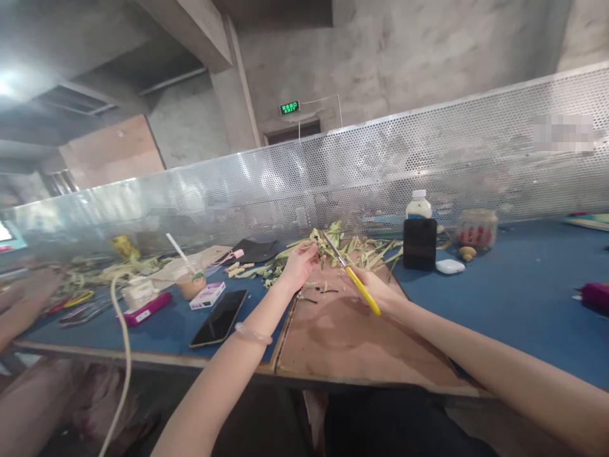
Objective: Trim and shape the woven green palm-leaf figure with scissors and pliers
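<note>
My left hand (303, 265) is raised over the back of a brown board (333, 343), its fingers pinched around a small pale green sprig (316, 238). In my right hand (368, 287) is a tool with a yellow handle and a long thin metal end (364, 291). Its metal end points up and away, close to my left fingertips; its exact kind is unclear. Behind both hands lies a heap of pale green leafy strips (364, 251). A few thin dark pieces (328, 291) rest on the board.
Left of the board lie a phone (219, 318), a small box (207, 296) and a cup with a straw (191, 284). A black upright block (419, 244), white case (450, 266) and jar (477, 228) stand right. Another person's blurred arm (21, 304) is far left.
</note>
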### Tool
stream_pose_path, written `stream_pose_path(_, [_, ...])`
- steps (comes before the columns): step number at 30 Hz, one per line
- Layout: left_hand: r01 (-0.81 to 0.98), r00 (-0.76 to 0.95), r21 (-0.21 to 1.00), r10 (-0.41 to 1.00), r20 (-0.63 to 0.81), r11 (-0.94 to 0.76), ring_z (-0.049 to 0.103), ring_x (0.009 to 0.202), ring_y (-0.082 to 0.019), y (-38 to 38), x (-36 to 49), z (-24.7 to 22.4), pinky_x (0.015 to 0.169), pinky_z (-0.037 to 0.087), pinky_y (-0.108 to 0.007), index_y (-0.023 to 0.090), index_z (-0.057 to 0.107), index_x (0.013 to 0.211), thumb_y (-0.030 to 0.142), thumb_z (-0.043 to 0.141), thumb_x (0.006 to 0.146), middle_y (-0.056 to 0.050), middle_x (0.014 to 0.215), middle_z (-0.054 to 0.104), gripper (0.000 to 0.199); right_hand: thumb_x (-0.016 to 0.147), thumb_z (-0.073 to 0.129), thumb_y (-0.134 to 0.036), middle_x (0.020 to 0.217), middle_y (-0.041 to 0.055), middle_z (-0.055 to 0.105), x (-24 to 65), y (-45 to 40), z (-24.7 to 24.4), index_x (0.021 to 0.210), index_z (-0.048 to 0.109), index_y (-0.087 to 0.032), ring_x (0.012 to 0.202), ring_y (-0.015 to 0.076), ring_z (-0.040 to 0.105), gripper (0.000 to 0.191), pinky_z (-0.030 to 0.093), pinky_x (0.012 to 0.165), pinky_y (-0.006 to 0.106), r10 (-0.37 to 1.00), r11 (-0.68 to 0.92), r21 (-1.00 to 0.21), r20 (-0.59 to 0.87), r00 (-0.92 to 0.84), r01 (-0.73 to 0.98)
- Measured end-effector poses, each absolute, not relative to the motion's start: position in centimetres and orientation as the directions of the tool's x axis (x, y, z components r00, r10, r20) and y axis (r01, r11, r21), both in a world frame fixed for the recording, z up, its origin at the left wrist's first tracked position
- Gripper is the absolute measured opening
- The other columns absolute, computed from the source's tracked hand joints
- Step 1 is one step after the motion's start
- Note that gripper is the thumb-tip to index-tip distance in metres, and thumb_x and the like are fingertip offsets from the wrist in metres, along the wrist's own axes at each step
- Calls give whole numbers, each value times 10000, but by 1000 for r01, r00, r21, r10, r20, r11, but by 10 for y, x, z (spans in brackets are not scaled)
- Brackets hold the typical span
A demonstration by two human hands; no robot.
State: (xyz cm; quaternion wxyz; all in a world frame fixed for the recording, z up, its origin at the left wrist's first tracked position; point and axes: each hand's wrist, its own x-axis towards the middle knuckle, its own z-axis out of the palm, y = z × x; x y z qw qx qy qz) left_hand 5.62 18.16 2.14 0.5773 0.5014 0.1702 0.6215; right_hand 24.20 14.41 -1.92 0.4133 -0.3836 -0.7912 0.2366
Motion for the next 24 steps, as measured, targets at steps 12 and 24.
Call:
stream_pose_path(12, [-434,171,868,924,341,-240,549,555,-65,179,56,27,464,384,-163,164,614,924,225,709,624,-14,751,654,321,749,412,-338,759,11,533,244,145,-15,782,455,-184,735,163,462,163,385,678,277,815,562,-704,562,-142,434])
stream_pose_path(24, [-407,324,899,894,309,-163,588,707,-94,176,58,23,672,466,-211,136,642,919,158,665,672,-52,917,647,249,740,422,-316,718,0,534,241,147,-18,730,452,-192,702,156,469,128,375,633,256,832,541,-731,538,-137,416])
